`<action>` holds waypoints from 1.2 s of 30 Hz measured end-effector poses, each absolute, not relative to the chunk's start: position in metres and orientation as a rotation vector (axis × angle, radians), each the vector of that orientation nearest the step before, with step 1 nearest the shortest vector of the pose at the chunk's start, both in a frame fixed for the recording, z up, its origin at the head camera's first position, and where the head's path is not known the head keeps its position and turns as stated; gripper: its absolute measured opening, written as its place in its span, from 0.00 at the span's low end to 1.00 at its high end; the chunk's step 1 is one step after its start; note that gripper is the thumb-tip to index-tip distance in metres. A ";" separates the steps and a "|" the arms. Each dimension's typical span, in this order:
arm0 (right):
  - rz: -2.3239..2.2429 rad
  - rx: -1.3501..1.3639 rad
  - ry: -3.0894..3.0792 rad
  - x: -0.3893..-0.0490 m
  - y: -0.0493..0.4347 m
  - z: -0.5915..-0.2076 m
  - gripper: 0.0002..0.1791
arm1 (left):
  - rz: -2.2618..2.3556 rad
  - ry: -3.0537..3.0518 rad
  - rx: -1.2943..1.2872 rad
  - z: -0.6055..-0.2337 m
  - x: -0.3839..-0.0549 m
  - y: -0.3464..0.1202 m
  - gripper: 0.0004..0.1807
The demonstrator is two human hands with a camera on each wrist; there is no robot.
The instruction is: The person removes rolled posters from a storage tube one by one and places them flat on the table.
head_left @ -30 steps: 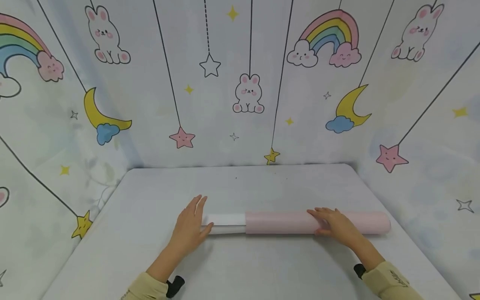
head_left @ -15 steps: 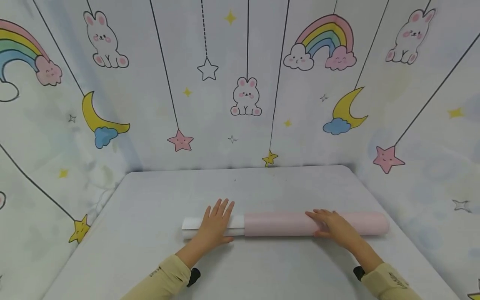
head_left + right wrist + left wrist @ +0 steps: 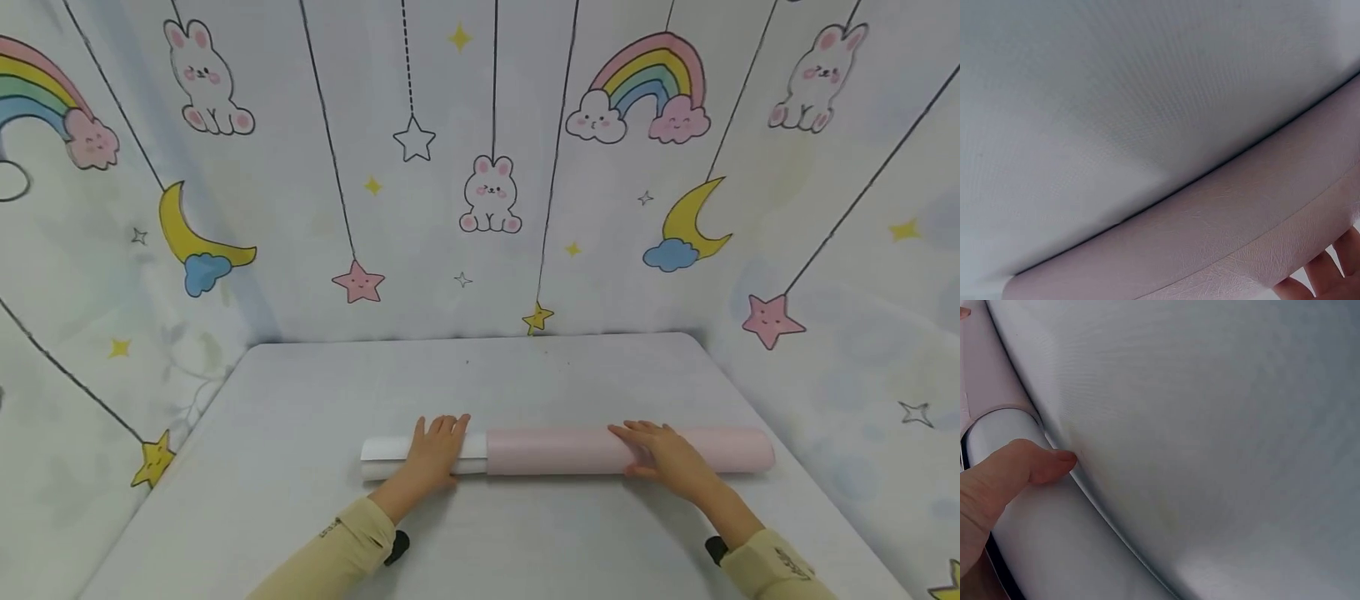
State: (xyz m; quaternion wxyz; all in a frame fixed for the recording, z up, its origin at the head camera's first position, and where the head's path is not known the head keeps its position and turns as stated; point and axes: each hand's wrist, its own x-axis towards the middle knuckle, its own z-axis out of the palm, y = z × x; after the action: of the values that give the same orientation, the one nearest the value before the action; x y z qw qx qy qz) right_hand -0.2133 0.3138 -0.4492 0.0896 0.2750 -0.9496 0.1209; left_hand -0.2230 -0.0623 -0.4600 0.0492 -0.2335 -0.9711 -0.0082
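At lower centre, grips a white roll [image 3: 386, 459], partly inside a pink roll [image 3: 551, 452], with curled fingers of left hand [image 3: 432, 458]; at lower right, clasps the pink one with right hand [image 3: 672, 457].

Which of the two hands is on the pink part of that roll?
The right hand. It rests on the longer pink part, whereas the left hand lies across the shorter white part.
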 end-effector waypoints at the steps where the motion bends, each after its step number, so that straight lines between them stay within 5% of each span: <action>1: 0.356 0.815 -2.824 -0.214 0.314 -0.449 0.35 | -0.029 -2.958 -0.715 -0.459 -0.223 -0.063 0.55; 36: 0.370 0.751 -2.838 -0.209 0.323 -0.450 0.35 | -0.020 -2.895 -0.719 -0.464 -0.215 -0.073 0.30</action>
State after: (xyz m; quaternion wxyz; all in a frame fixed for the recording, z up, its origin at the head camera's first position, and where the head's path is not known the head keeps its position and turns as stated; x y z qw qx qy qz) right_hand -0.2086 0.3229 -0.4504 0.0914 0.2527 -0.9551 0.1247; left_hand -0.2152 -0.0731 -0.4644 0.0791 -0.2401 -0.9675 -0.0066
